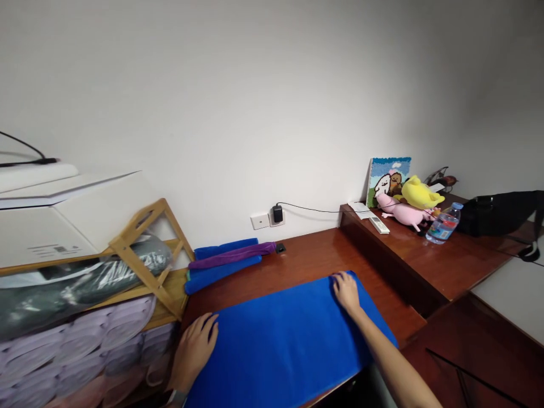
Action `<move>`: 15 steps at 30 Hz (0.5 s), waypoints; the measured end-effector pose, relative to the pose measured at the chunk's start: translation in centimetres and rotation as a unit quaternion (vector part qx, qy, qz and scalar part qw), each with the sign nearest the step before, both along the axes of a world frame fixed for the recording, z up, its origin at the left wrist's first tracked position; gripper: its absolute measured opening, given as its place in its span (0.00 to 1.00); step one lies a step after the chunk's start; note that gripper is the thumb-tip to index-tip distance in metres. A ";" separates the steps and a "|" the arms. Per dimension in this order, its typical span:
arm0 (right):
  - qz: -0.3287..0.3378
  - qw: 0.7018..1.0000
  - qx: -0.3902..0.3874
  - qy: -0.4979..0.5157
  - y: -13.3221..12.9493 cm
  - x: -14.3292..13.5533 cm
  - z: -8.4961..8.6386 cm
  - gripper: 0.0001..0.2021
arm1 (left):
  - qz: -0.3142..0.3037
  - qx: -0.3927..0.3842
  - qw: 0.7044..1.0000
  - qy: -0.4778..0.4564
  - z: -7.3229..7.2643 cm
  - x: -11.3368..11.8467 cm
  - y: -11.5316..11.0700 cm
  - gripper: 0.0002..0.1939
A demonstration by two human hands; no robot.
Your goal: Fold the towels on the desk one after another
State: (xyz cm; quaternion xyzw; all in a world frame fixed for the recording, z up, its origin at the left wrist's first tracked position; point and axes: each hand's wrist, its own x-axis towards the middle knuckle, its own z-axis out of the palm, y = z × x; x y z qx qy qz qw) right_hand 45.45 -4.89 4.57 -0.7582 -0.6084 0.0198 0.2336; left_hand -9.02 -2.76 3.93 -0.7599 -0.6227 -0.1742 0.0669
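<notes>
A blue cloth [284,334] lies spread over the brown wooden desk [310,255]. At its left edge rests my left hand [196,344], palm down with the fingers stretched out. My right hand [346,292] lies on the cloth near its far right corner, fingers extended and slightly bent. Neither hand grips anything that I can see. Beyond the cloth, against the wall, are folded or rolled blue cloths [225,273] with a purple cloth [233,254] between them.
On the left stands a wooden rack [147,272] with a white box [68,226], a plastic-wrapped roll [85,283] and pale purple slippers [76,345]. The raised desk section holds plush toys [403,212], a water bottle [443,225], a remote [379,225] and a black bag [493,215]. A black plug [277,213] trails a cable rightward.
</notes>
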 end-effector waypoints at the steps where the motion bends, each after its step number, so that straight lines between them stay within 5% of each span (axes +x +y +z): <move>1: 0.046 0.999 -0.014 -0.013 -0.4 -1.2 -0.3 0.23 | -0.001 -0.014 1.000 0.002 -0.7 -0.5 -0.5 0.31; 6: 0.064 0.992 -0.107 -0.030 -1.2 -2.9 -0.2 0.28 | 0.023 -0.066 0.998 0.004 -3.2 -2.5 -2.1 0.35; 10: 0.002 0.984 -0.169 -0.049 -0.6 -3.1 1.8 0.29 | 0.044 -0.096 0.994 0.020 -2.3 -2.5 -2.1 0.36; 12: 0.008 0.986 -0.157 -0.057 -0.4 -6.1 2.6 0.30 | 0.048 -0.100 0.993 0.038 -1.5 -2.3 -1.9 0.36; 15: 0.149 0.983 -0.104 -0.039 -0.3 -14.5 2.6 0.30 | 0.035 -0.087 0.994 0.057 -1.2 -2.4 -1.4 0.37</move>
